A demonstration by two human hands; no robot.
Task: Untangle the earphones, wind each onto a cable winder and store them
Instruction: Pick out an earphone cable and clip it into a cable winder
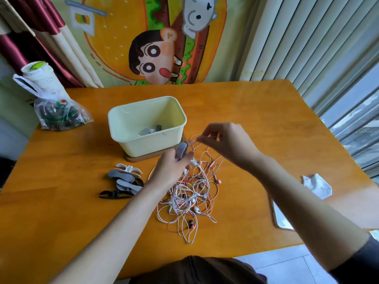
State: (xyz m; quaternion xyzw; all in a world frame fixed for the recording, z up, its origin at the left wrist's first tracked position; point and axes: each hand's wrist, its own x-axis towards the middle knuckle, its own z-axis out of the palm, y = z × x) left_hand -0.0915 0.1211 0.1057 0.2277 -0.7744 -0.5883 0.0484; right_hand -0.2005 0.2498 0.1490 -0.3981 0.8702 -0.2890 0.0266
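A tangle of pink and white earphones (190, 197) lies on the orange table (266, 124) in front of me. My left hand (171, 170) grips a grey cable winder (181, 150) just above the pile's far edge. My right hand (225, 143) pinches a pink cable (196, 138) that loops from the winder and trails down into the tangle. A heap of spare grey, white and black winders (125, 181) sits left of the pile. The pale yellow storage box (131, 144) stands behind, with a few wound winders on its floor.
A clear plastic bag with dark items (59, 113) and a white roll (39, 74) sit at the table's far left. A phone (280, 218) lies near the right front edge, and a crumpled white tissue (317, 185) is beyond it.
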